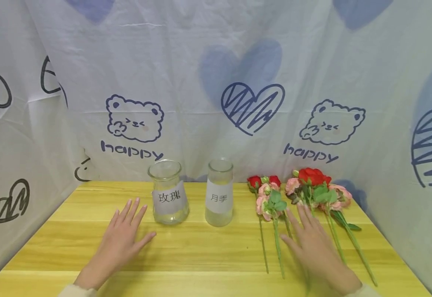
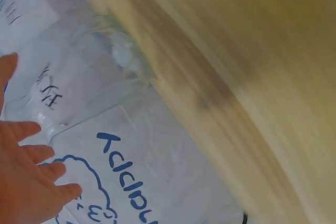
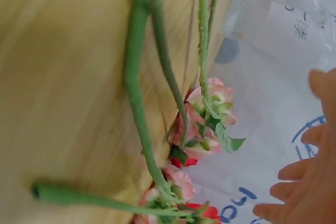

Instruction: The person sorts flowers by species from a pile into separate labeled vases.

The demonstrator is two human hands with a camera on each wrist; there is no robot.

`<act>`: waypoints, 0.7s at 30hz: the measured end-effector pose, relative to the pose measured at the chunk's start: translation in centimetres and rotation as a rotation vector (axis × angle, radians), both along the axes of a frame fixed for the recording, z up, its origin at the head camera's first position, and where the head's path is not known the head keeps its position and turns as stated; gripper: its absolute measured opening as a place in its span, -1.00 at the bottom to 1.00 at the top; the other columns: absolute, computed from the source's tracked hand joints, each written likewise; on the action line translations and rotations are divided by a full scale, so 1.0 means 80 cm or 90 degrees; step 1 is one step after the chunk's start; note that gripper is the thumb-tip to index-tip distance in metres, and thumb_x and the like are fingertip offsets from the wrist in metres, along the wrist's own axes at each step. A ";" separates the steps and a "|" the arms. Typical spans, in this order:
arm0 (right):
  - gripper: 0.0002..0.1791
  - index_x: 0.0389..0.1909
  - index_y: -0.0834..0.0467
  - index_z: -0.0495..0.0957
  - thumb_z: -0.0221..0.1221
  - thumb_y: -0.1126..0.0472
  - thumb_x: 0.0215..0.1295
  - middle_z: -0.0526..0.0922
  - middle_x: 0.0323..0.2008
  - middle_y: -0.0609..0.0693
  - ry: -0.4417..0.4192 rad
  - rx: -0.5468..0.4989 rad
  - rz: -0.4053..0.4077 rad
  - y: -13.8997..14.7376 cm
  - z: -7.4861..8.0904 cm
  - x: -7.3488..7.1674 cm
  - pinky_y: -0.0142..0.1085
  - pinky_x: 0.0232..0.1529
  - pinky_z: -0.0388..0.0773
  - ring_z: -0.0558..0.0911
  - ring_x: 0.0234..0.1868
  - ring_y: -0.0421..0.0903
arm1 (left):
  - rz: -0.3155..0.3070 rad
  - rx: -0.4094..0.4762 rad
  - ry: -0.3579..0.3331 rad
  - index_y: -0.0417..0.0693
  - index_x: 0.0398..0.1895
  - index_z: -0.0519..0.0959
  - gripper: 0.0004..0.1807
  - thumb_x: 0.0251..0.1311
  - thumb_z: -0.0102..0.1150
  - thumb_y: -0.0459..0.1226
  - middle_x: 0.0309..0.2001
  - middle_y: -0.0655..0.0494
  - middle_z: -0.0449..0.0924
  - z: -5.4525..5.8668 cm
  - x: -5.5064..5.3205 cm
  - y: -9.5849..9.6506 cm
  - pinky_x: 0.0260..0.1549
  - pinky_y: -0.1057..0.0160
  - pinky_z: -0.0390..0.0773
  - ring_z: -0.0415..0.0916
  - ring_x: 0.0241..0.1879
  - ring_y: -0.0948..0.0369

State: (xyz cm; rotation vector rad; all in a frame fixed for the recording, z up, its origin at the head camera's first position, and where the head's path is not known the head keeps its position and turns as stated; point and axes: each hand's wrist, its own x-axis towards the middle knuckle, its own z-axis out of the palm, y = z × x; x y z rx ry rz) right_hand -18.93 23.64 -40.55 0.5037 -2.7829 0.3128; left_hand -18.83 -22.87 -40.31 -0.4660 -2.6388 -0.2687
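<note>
My left hand (image 1: 123,239) is spread with straight fingers over the table, left of a flared glass vase (image 1: 170,210) that bears a white label. It holds nothing. Next to that vase stands a narrower cylindrical glass vase (image 1: 219,214), also labelled. On the right, my right hand (image 1: 312,243) has its fingers extended above the flower stems and overlaps some of them in the head view. One bunch of pink and red flowers (image 1: 269,202) lies to its left. Beyond its fingertips and to the right is a second bunch, with a big red bloom (image 1: 314,176). Green stems (image 3: 137,77) show close up in the right wrist view.
A wooden table (image 1: 201,255) carries everything. Behind it and along both sides hangs a white cloth (image 1: 190,62) printed with hearts and bear faces. The vases stand near the table's back edge, and the stems point toward the front.
</note>
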 end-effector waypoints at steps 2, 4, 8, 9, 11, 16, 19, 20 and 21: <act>-0.24 0.44 0.28 0.14 0.11 -0.05 0.39 -0.01 0.42 0.41 -0.007 -0.051 -0.010 0.000 0.002 -0.002 0.27 0.29 0.06 0.02 0.39 0.39 | 0.001 0.075 -0.019 -0.38 0.33 0.28 -0.22 0.18 0.27 -0.05 0.40 -0.36 0.08 0.006 0.001 0.005 0.26 -0.32 0.06 0.04 0.35 -0.29; -0.27 0.42 0.32 0.16 0.16 0.04 0.38 0.06 0.39 0.43 -0.016 -0.114 -0.013 0.001 0.003 -0.005 0.30 0.24 0.14 0.10 0.35 0.41 | -0.001 0.160 -0.041 -0.41 0.34 0.25 -0.22 0.19 0.29 -0.12 0.39 -0.38 0.07 0.011 0.000 0.008 0.23 -0.34 0.09 0.05 0.34 -0.31; -0.36 0.37 0.36 0.23 0.17 0.20 0.36 0.28 0.31 0.40 -0.049 -0.244 -0.027 0.007 -0.001 -0.015 0.25 0.15 0.33 0.31 0.26 0.37 | 0.002 0.310 -0.105 -0.39 0.40 0.13 -0.21 0.29 0.20 -0.12 0.42 -0.38 0.02 0.022 -0.006 0.013 0.24 -0.35 0.07 0.00 0.35 -0.33; -0.40 0.34 0.37 0.26 0.17 0.22 0.36 0.33 0.27 0.39 -0.054 -0.270 -0.031 0.009 -0.002 -0.018 0.22 0.12 0.38 0.36 0.22 0.35 | 0.007 0.341 -0.124 -0.37 0.42 0.10 -0.21 0.31 0.17 -0.11 0.42 -0.37 0.01 0.025 -0.008 0.014 0.26 -0.34 0.05 -0.01 0.35 -0.32; -0.47 0.29 0.37 0.34 0.17 0.25 0.36 0.45 0.18 0.35 -0.061 -0.310 -0.041 0.011 -0.005 -0.024 0.13 0.06 0.48 0.46 0.14 0.29 | 0.016 0.388 -0.153 -0.34 0.45 0.04 -0.19 0.34 0.14 -0.09 0.43 -0.36 0.01 0.029 -0.014 0.017 0.27 -0.31 0.06 -0.01 0.36 -0.31; -0.60 0.16 0.37 0.46 0.16 0.28 0.36 0.62 -0.03 0.24 -0.097 -0.373 -0.054 0.008 -0.004 -0.033 -0.04 -0.05 0.59 0.59 -0.02 0.15 | 0.030 0.477 -0.206 -0.28 0.49 -0.05 -0.15 0.34 0.12 -0.06 0.44 -0.33 0.00 0.036 -0.035 0.024 0.31 -0.19 0.11 -0.01 0.39 -0.22; -0.64 0.12 0.36 0.51 0.16 0.28 0.36 0.66 -0.10 0.18 -0.134 -0.399 -0.042 -0.001 0.000 -0.036 -0.11 -0.11 0.61 0.61 -0.07 0.11 | 0.028 0.527 -0.219 -0.26 0.50 -0.10 -0.11 0.33 0.13 -0.05 0.46 -0.29 -0.04 0.041 -0.050 0.027 0.34 -0.12 0.09 -0.03 0.42 -0.16; -0.65 0.10 0.36 0.51 0.17 0.28 0.36 0.67 -0.11 0.17 -0.145 -0.403 -0.033 -0.005 0.001 -0.037 -0.14 -0.14 0.62 0.61 -0.08 0.10 | 0.025 0.543 -0.218 -0.25 0.51 -0.11 -0.10 0.33 0.14 -0.05 0.47 -0.26 -0.05 0.042 -0.055 0.028 0.35 -0.11 0.08 -0.05 0.43 -0.14; -0.66 0.08 0.37 0.52 0.17 0.29 0.35 0.67 -0.13 0.18 -0.149 -0.403 -0.023 -0.008 0.002 -0.038 -0.15 -0.16 0.63 0.62 -0.09 0.11 | 0.022 0.558 -0.216 -0.25 0.51 -0.13 -0.09 0.32 0.14 -0.05 0.48 -0.24 -0.07 0.044 -0.060 0.029 0.36 -0.09 0.07 -0.05 0.43 -0.13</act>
